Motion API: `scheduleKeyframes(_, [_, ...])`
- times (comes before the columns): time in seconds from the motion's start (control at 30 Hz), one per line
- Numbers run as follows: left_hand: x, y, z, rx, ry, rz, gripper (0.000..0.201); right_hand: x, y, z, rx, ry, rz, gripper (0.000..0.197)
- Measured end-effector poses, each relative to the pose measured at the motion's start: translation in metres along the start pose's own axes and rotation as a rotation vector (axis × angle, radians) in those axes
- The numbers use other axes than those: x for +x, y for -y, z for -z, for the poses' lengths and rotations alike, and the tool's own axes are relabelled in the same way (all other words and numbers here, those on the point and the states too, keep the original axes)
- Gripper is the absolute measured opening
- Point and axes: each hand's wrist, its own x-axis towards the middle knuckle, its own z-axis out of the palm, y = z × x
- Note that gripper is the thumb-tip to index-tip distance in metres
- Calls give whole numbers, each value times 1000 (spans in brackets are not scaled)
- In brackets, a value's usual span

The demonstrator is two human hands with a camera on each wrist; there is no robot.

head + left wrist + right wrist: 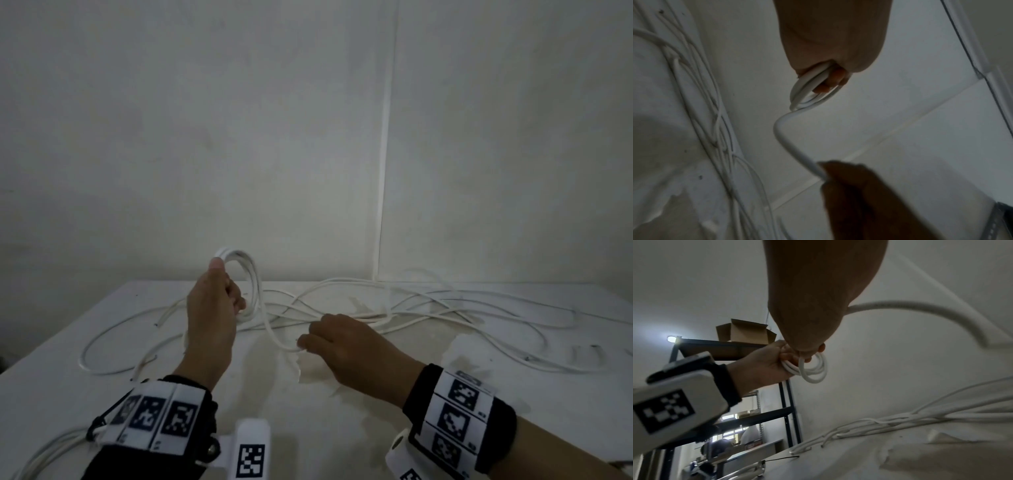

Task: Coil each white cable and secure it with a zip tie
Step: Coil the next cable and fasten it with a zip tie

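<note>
My left hand [219, 298] is raised above the white table [342, 428] and grips a small coil of white cable [248, 284] of a few loops. The same coil [807, 91] shows under my palm in the left wrist view, and as hanging loops [813, 369] in the right wrist view. One strand [274, 334] runs down from the coil to my right hand [306, 344], which pinches it just above the table. Past my right hand the strand [920, 308] curves away. A thin black zip tie [783, 458] lies near the table's left edge.
Several loose white cables [428, 305] lie tangled across the back and right of the table. Another cable bundle [51, 452] sits at the near left edge. A wall rises directly behind the table. To the left stands a dark metal shelf [785, 402] with a cardboard box [746, 332] on top.
</note>
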Motion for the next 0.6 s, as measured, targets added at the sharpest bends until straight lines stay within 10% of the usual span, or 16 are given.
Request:
scheduleKeyframes(0.3, [-28,25,-9,292,292,-127,41,40,7,29,138,-113,4,41])
scheduleKeyframes(0.6, [-43,10,-13,329,514,38,50,42,-3,39,366,-171,-246,24])
